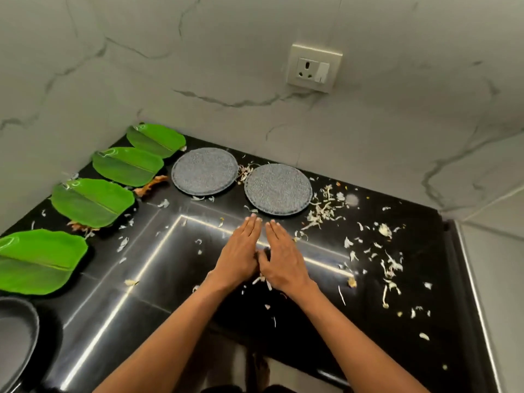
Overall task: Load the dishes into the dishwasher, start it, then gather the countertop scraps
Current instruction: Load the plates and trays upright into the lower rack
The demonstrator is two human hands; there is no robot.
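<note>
White and brownish vegetable scraps (326, 211) lie scattered over the glossy black countertop (175, 279), thickest to the right and behind my hands. My left hand (241, 251) and my right hand (283, 253) rest flat on the counter side by side, fingers straight and pointing away, thumbs meeting. A few scraps (262, 280) lie under and just behind the thumbs.
Two round grey mats (204, 171) (278, 189) sit behind my hands. Several green leaf-shaped plates (92, 202) line the left wall. A dark bowl (14, 333) is at the lower left. The counter edge (465, 279) drops off on the right. A wall socket (313, 68) is above.
</note>
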